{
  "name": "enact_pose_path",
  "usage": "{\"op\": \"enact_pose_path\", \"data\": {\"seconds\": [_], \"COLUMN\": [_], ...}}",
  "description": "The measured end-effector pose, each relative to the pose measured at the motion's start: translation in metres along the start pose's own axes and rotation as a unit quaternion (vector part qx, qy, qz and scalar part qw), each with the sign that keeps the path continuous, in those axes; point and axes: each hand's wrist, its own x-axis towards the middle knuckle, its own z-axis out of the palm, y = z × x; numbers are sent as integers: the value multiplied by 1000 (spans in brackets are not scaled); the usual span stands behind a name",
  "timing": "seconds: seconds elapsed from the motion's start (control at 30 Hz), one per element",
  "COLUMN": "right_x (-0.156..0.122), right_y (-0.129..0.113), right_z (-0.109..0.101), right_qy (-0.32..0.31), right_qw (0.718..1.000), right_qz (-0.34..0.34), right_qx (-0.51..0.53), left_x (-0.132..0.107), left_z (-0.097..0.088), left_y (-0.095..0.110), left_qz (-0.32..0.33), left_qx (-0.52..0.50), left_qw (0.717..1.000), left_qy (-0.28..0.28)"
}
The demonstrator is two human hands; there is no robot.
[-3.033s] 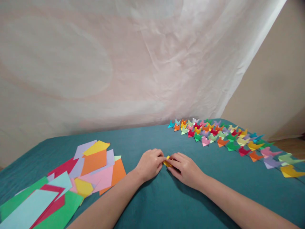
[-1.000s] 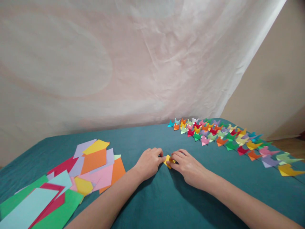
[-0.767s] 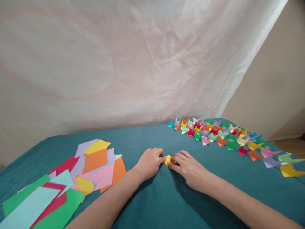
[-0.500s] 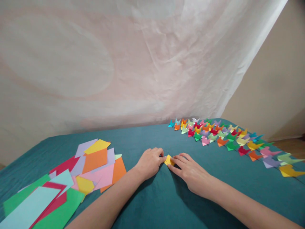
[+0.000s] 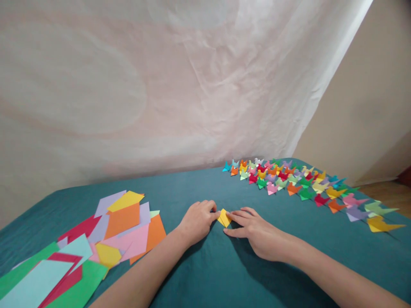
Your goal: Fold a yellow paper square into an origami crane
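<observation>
A small folded piece of yellow paper (image 5: 224,218) lies on the cloth between my two hands, with creases showing on its top. The fingers of my left hand (image 5: 199,220) are curled, and its thumb and index finger are closed on the paper's left edge. My right hand (image 5: 255,231) rests at the other side with its fingers stretched out. Its index fingertip touches the paper's right edge, while the thumb lies apart, just below the paper on the cloth.
Loose coloured paper sheets (image 5: 123,220) lie overlapping at the left, close to my left forearm. Rows of folded paper birds (image 5: 293,188) in many colours stand at the back right. A dark teal cloth (image 5: 180,188) covers the table, and a pale hanging sheet (image 5: 167,94) closes off the back.
My right thumb has come off the yellow paper and moved down onto the cloth, baring more of the paper. My left hand keeps its hold. The view has turned slightly right.
</observation>
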Motion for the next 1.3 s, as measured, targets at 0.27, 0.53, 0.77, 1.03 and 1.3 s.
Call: {"op": "enact_pose_path", "data": {"seconds": [0.27,0.53,0.77,1.03,1.3], "right_x": [-2,-2,-2,-1,0], "right_y": [4,4,5,5,9], "right_z": [1,1,2,2,0], "right_qy": [-12,-8,-9,-10,-8], "right_qw": [1000,999,999,999,997], "right_qz": [-2,-2,-1,-1,4], "right_qx": [26,33,35,34,75], "left_x": [-1,1,2,0,-5], "left_z": [4,1,-6,-20,-31], "left_y": [3,6,15,26,21], "left_qz": [40,76,90,66,69], "left_qx": [-5,7,4,-16,-53], "left_qw": [999,997,996,997,992], "left_qy": [33,20,-4,-47,-91]}}
